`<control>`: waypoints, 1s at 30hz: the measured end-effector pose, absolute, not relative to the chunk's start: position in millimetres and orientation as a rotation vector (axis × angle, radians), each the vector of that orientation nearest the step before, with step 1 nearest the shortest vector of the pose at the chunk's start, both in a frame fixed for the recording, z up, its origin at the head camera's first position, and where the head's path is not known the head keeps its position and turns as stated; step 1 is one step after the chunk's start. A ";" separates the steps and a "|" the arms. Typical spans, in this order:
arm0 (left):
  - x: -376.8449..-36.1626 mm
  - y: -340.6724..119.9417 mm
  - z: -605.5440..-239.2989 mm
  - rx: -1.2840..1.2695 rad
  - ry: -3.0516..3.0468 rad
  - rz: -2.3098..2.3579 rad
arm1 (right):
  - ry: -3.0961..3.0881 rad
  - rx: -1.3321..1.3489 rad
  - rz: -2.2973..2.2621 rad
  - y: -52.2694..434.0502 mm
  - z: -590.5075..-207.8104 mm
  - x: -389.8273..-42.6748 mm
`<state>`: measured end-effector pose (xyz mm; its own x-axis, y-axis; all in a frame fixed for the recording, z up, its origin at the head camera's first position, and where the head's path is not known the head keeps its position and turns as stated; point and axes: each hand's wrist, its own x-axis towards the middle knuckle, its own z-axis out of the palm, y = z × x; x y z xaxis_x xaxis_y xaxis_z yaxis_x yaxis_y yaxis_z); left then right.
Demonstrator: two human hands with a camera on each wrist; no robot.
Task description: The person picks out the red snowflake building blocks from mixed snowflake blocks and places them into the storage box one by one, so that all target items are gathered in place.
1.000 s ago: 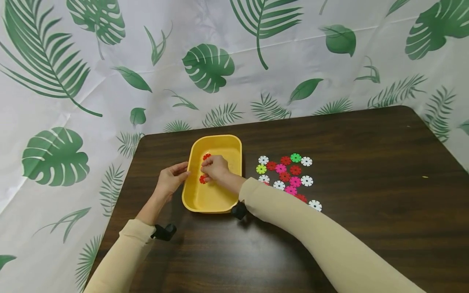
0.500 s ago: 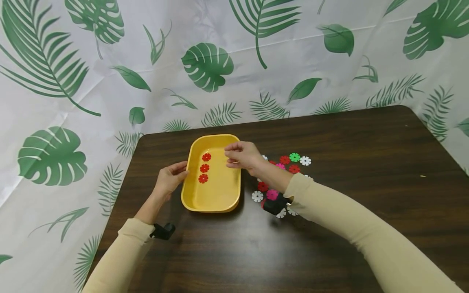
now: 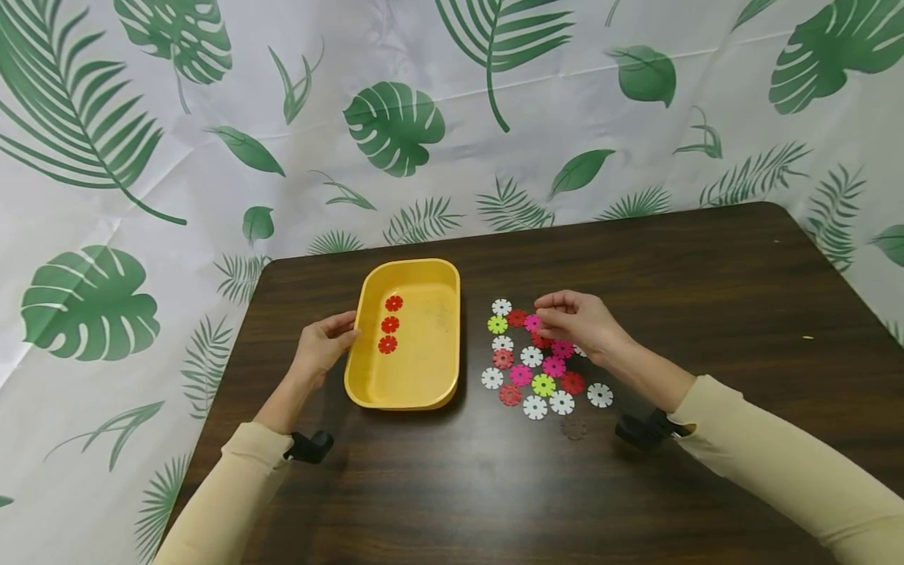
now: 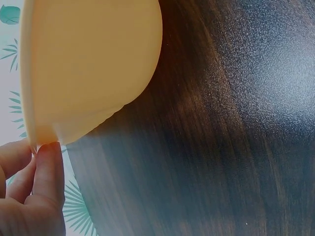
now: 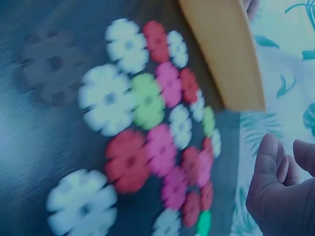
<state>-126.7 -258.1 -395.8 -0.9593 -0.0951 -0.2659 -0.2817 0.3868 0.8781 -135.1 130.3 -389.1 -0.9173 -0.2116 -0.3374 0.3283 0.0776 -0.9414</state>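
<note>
A yellow plastic tray [image 3: 424,384] stands on the table, with three red notched discs [image 3: 390,324] in a column along its left side. At its left rim my left hand [image 3: 323,345] pinches the edge between thumb and fingers; the left wrist view shows the fingertips [image 4: 48,152] on the rim. My right hand [image 3: 582,326] is over the upper right of a spread of flower-shaped discs, its fingers loosely bent and nothing between them. White [image 3: 532,356], red [image 3: 572,382], pink [image 3: 554,366] and yellow-green discs [image 3: 543,384] lie there, some hidden behind that hand.
A dark, see-through disc [image 3: 574,428] lies at the front of the spread, hard to see against the brown wooden table [image 3: 438,486]. Behind the table hangs a white cloth [image 3: 304,180] printed with green leaves. A small yellowish speck [image 3: 807,337] is at the right.
My right hand has left the tray, uncovering the middle red disc in the column, and moved right over the loose discs. My left hand stays at the tray's rim.
</note>
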 end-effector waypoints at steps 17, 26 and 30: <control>-126.1 -257.5 -394.3 -0.345 2.453 1.616 | 2.308 -0.049 -1.581 178.5 -418.0 -91.5; -124.0 -257.5 -393.5 -0.323 2.462 1.607 | 2.401 -0.146 -1.469 177.4 -422.6 -84.6; -124.5 -256.7 -393.5 -0.332 2.460 1.608 | 2.426 -0.183 -1.440 177.7 -424.4 -82.6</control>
<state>-124.5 -256.7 -393.5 -0.9581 -0.0857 -0.2732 -0.2846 0.3889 0.8762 -82.6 177.7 -424.4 -0.9429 -0.2655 -0.2010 0.0492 0.4858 -0.8727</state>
